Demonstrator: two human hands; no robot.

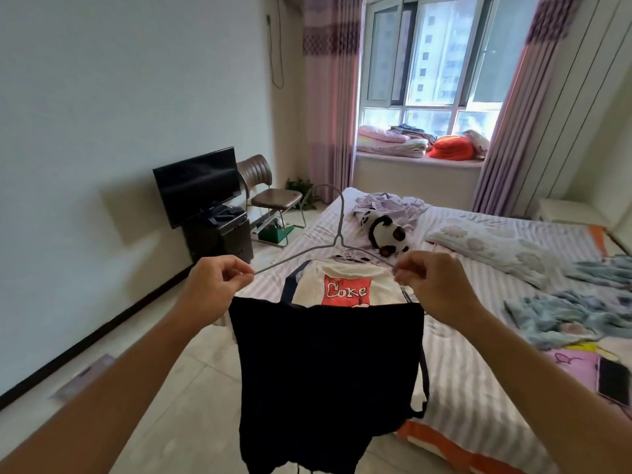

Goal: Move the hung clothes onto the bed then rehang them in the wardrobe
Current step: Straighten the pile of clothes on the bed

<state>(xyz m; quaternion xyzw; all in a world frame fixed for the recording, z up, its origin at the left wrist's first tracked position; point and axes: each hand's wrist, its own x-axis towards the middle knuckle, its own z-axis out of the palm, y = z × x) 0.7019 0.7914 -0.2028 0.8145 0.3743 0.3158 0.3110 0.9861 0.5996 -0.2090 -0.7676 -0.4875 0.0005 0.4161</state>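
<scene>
A thin grey wire hanger (337, 230) is held up in front of me over the near corner of the bed (472, 378). My left hand (217, 285) pinches its left end and my right hand (432, 283) pinches its right end. A black garment (325, 381) hangs down from between my hands. Behind it, on the striped sheet, lies a white shirt with a red Coke print (347, 289) on another hanger. The wardrobe is out of view.
A panda plush (388, 234), a floral pillow (492, 248), crumpled blue-grey clothes (564, 313) and a phone (614, 381) lie on the bed. A TV on a dark stand (198, 186) and a brown chair (270, 193) stand left. Folded bedding sits on the window sill (420, 142).
</scene>
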